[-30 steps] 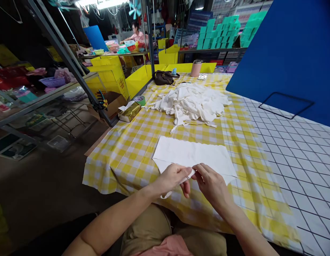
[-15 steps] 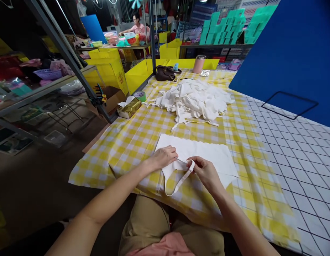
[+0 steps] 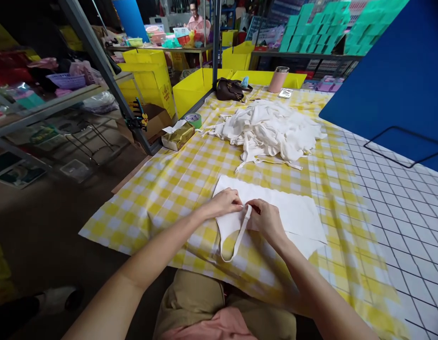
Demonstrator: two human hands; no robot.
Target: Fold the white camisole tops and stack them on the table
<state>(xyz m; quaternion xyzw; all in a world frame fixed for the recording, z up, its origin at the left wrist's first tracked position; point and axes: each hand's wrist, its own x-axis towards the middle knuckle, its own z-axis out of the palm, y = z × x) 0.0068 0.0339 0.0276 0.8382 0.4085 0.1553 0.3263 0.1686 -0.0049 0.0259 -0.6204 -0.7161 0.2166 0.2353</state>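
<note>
Soft light brightens the surface [image 3: 183, 182] at centre. The floor [image 3: 30, 222] at lower left is dim; edges look stretched.

The right hand [image 3: 268, 218] hides the white garment [image 3: 295, 208] (only partly).

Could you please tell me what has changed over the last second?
The left hand and the right hand moved forward, further onto the flat white fabric garment. The thin white fabric strap, earlier bunched in the left hand, now lies spread in a loop on the near side, its upper end at the right hand. The heap of white cloth garments stayed put.
</note>
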